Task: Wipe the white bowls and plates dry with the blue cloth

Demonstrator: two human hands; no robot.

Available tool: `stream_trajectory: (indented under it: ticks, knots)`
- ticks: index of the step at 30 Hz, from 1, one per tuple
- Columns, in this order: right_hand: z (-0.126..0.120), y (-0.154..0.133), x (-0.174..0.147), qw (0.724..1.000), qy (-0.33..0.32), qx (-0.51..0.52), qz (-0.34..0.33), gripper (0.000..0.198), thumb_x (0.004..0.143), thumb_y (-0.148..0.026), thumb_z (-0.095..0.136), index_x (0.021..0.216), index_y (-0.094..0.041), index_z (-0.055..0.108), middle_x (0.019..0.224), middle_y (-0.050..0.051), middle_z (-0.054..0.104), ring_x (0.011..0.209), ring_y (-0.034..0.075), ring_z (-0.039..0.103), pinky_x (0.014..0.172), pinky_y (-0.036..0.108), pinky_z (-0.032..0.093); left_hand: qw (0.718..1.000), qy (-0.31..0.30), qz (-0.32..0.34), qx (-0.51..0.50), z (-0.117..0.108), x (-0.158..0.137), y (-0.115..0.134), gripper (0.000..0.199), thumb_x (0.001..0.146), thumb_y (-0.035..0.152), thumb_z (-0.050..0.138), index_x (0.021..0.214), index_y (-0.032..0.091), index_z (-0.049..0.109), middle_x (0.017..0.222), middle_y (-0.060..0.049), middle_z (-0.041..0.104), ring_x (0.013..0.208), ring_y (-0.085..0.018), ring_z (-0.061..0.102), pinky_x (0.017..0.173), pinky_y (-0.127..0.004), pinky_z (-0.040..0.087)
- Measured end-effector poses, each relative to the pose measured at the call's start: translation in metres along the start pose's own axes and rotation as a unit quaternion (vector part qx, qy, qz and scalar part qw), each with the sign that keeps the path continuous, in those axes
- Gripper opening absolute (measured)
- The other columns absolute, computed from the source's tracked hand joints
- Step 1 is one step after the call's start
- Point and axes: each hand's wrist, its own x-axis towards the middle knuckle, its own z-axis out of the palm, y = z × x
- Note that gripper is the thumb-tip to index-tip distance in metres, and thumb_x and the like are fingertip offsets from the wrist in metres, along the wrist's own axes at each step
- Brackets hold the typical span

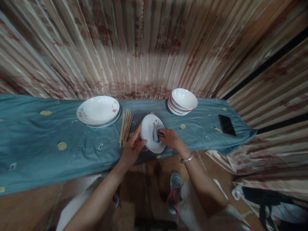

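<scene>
My left hand (133, 145) grips the left rim of a white plate or shallow bowl (149, 141), its thumb over the edge. The dish is tilted above the front of the table and has a small orange mark near its far rim. My right hand (169, 138), with a bracelet at the wrist, closes on a small grey-blue item (155, 133) with a dark part, against the inside of the dish. Its kind is unclear. Left of the dish, several wooden chopsticks (126, 128) lie side by side.
A stack of white flowered plates (97, 110) stands at the left. Nested white bowls (184, 98) stand at the back right, and a black phone (227, 125) lies near the right end. A teal cloth (79, 157) covers the narrow table; patterned curtains (144, 48) hang behind.
</scene>
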Motion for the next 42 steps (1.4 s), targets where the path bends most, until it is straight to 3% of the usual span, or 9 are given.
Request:
stream_trajectory:
  ticks: [12,17,21,26,30,37,42]
  knots:
    - [-0.008,0.001,-0.004,0.992,-0.089,0.068,-0.058,0.012,0.079,-0.025,0.067,0.073,-0.016,0.072,0.066,-0.002,0.064,0.063,0.011,0.052,0.058,0.024,0.028,1.0,-0.012,0.006,0.005,0.001,0.0,0.001,0.087,0.079,0.045,0.069,0.155,0.024,0.032,0.128,-0.011,0.067,0.093,-0.025,0.068,0.065,-0.032,0.061]
    - [-0.005,-0.001,-0.006,0.979,-0.114,0.153,-0.068,0.012,0.077,-0.024,0.068,0.071,-0.014,0.071,0.056,-0.006,0.053,0.058,0.009,0.046,0.055,0.022,0.027,1.0,-0.005,0.01,0.011,0.001,0.0,-0.001,0.087,0.08,0.047,0.069,0.155,0.024,0.032,0.128,-0.011,0.067,0.097,-0.027,0.068,0.065,-0.033,0.062]
    - [0.0,-0.003,-0.007,0.946,-0.141,0.281,-0.076,0.015,0.075,-0.027,0.068,0.074,-0.012,0.071,0.059,-0.006,0.054,0.057,0.008,0.045,0.054,0.02,0.03,1.0,-0.008,0.017,0.023,0.0,0.001,-0.003,0.086,0.08,0.047,0.068,0.155,0.024,0.033,0.128,-0.011,0.067,0.094,-0.026,0.069,0.064,-0.033,0.062]
    - [0.013,-0.006,0.0,0.867,-0.172,0.461,-0.076,0.021,0.069,-0.033,0.072,0.072,-0.013,0.069,0.059,-0.005,0.057,0.053,0.007,0.046,0.052,0.019,0.036,0.999,-0.011,0.024,0.03,0.0,0.001,-0.004,0.084,0.081,0.047,0.068,0.154,0.025,0.034,0.131,-0.01,0.065,0.096,-0.026,0.069,0.063,-0.031,0.061]
    - [0.02,-0.012,0.009,0.818,-0.16,0.544,-0.098,0.03,0.064,-0.04,0.079,0.074,-0.013,0.07,0.063,-0.003,0.063,0.058,0.009,0.053,0.057,0.021,0.043,0.999,-0.017,0.03,0.037,-0.002,0.001,-0.005,0.083,0.082,0.047,0.068,0.154,0.026,0.033,0.123,-0.007,0.069,0.088,-0.022,0.069,0.066,-0.032,0.061]
    - [0.021,-0.021,0.016,0.825,-0.083,0.544,-0.127,0.032,0.067,-0.044,0.079,0.068,-0.013,0.069,0.059,-0.004,0.058,0.057,0.009,0.05,0.054,0.02,0.039,0.999,-0.002,0.025,0.046,-0.002,-0.001,-0.002,0.083,0.081,0.05,0.068,0.153,0.026,0.036,0.128,-0.01,0.067,0.094,-0.026,0.068,0.066,-0.037,0.063]
    - [0.018,-0.029,0.022,0.805,-0.005,0.581,-0.12,0.033,0.063,-0.047,0.079,0.068,-0.016,0.068,0.063,-0.003,0.062,0.06,0.011,0.052,0.058,0.022,0.042,0.998,-0.007,0.027,0.05,0.001,-0.001,0.0,0.081,0.08,0.049,0.068,0.152,0.028,0.038,0.133,-0.01,0.064,0.105,-0.031,0.066,0.066,-0.039,0.063]
